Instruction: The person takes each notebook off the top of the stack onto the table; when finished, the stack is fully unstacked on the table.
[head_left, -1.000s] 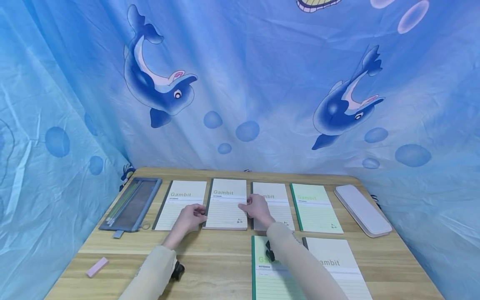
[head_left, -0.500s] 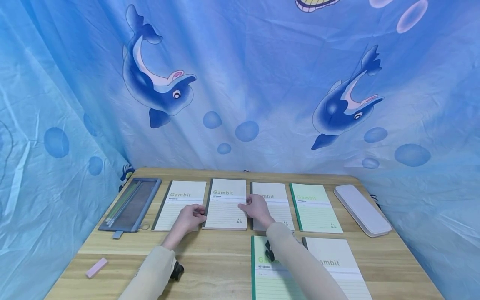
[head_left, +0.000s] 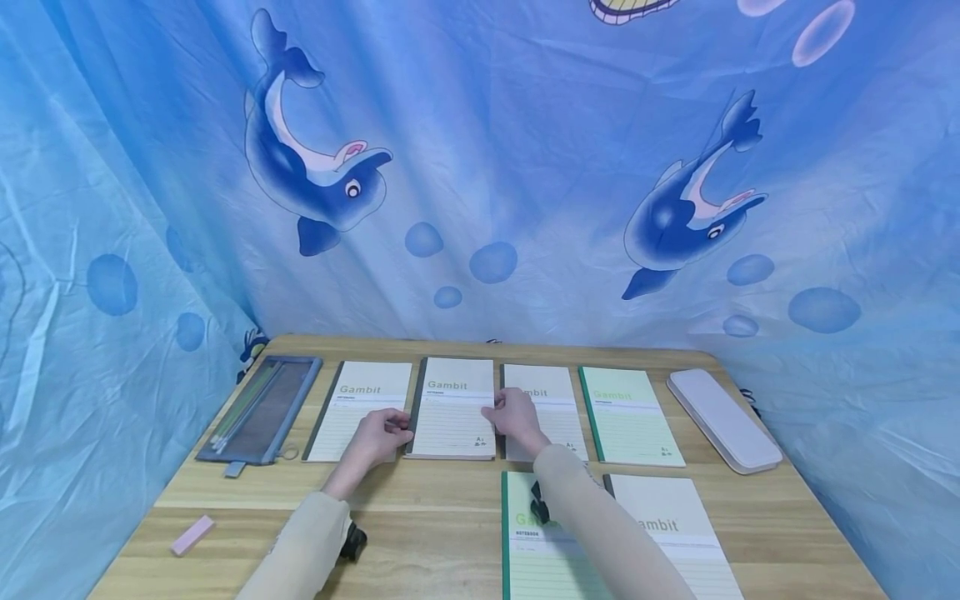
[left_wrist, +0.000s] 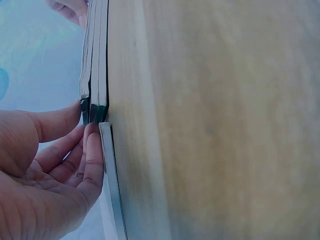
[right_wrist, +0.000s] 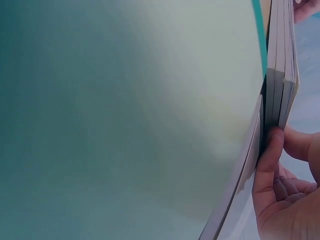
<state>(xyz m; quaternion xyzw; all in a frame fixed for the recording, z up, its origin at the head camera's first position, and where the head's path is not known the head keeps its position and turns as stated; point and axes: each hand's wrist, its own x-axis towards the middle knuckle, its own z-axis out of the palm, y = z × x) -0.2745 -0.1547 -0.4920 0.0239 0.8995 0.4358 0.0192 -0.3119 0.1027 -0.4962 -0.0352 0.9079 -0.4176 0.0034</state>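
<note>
A stack of several notebooks (head_left: pixel 452 421), topped by a white "Gambit" cover with a dark spine, lies in the middle of the back row. My left hand (head_left: pixel 380 435) grips its spine side; the left wrist view shows the thumb at the upper cover's edge and the fingers (left_wrist: pixel 92 167) lower down. On the opposite side my right hand (head_left: pixel 516 414) pinches the page edges, thumb over the top cover and index finger (right_wrist: pixel 270 155) against the side. White notebooks lie under each hand, one on the left (head_left: pixel 360 396) and one on the right (head_left: pixel 551 408).
A green notebook (head_left: pixel 633 417) and a pale pencil case (head_left: pixel 723 421) lie at the back right. Nearer lie another green notebook (head_left: pixel 528 567) and a white one (head_left: pixel 667 508), partly under my right forearm. Left are a mesh pouch (head_left: pixel 266 408) holding pencils and a pink eraser (head_left: pixel 192 535).
The top notebook of the stack has shifted very slightly to the right, and my right thumb with it. My left hand stays about where it was.
</note>
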